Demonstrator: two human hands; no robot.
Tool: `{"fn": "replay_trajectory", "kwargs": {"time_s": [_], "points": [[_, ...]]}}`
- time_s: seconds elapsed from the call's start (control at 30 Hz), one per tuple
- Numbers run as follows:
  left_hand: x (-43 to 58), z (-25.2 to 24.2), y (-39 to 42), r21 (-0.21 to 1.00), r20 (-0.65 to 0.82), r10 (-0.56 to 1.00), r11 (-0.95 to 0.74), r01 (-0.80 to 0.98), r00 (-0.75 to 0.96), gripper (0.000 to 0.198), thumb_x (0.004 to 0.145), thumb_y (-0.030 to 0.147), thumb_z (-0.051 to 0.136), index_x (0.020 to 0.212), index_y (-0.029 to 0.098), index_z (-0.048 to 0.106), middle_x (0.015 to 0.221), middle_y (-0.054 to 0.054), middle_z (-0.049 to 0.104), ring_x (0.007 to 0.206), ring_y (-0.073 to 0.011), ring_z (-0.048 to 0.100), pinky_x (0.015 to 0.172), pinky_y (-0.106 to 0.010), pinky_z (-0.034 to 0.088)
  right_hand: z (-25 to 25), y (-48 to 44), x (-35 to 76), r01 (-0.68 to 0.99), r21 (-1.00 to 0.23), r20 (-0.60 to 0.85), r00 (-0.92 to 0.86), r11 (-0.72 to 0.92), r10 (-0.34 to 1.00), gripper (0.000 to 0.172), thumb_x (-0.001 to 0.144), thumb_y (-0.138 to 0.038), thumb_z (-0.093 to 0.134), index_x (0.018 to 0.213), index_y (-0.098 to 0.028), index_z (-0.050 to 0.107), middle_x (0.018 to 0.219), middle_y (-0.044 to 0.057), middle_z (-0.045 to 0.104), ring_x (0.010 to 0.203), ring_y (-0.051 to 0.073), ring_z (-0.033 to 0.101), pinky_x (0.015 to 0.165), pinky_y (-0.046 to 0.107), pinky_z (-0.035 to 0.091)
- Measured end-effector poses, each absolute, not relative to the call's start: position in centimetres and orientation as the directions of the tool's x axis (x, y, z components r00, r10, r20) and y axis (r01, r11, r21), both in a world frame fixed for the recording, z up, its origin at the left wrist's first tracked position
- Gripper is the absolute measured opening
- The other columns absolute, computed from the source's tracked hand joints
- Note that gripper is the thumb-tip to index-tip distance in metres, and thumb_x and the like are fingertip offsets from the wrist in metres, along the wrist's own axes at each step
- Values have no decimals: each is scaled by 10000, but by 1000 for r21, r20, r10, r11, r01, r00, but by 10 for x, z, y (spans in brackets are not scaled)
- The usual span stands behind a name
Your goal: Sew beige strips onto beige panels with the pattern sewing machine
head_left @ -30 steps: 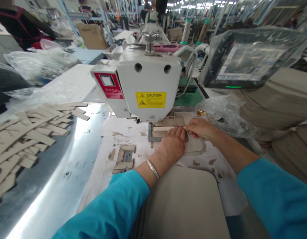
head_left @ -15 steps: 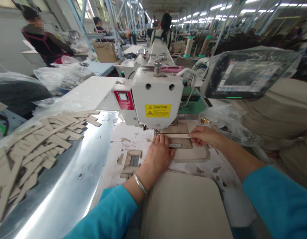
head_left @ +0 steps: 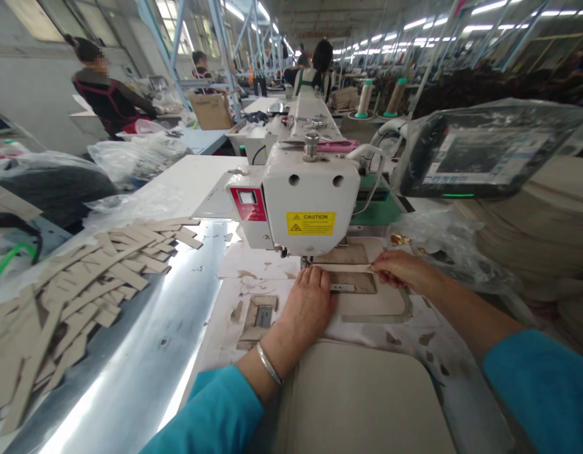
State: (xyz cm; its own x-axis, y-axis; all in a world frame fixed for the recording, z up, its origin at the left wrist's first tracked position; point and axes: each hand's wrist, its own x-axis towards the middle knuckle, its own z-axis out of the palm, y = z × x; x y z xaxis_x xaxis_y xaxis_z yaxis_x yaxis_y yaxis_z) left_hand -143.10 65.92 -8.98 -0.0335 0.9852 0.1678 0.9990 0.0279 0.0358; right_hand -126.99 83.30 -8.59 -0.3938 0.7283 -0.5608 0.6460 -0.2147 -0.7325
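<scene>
One beige strip (head_left: pixel 351 268) lies before the sewing-machine head (head_left: pixel 315 197), its left end under the flat, outstretched left hand (head_left: pixel 310 302), its right end pinched by the right hand (head_left: pixel 400 270). Aligning seems the step, calling for steady tension. White paper (head_left: pixel 260 261) partly covers the metal table (head_left: pixel 178 315); a co-worker (head_left: pixel 106 98) appears beyond.

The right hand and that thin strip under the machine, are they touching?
Touching. The head view shows the right hand pinching the right end of the thin strip, with no gap between.
</scene>
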Motion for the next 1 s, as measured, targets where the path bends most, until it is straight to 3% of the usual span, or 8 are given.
{"fn": "replay_trajectory", "kwargs": {"time_s": [0.2,0.5,1.0], "points": [[-1433,-86,657,23,176,984,-4,1000,0,305,881,284,581,1109,81,570,1113,-153,619,1089,-300,582,1025,-425,471,-85,835,-1269,667,-730,-527,-409,-151,745,260,849,-120,547,598,-161,490,411,-34,508,288,43,282,342,196,148],[-1456,-78,644,30,155,987,29,999,-33,214,865,223,576,1053,123,562,1089,-121,621,1068,-284,582,994,-408,488,-80,822,-1296,692,-709,-527,-393,-136,753,263,816,-127,582,566,-162,507,428,-23,539,299,47,308,338,203,173],[-1503,-67,612,-10,138,981,137,991,-134,184,907,345,539,977,175,523,1002,-89,621,979,-274,598,907,-404,506,-79,794,-1357,686,-719,-524,-428,-113,736,240,762,-121,616,550,-166,513,420,-20,550,301,56,351,330,201,240]]}}
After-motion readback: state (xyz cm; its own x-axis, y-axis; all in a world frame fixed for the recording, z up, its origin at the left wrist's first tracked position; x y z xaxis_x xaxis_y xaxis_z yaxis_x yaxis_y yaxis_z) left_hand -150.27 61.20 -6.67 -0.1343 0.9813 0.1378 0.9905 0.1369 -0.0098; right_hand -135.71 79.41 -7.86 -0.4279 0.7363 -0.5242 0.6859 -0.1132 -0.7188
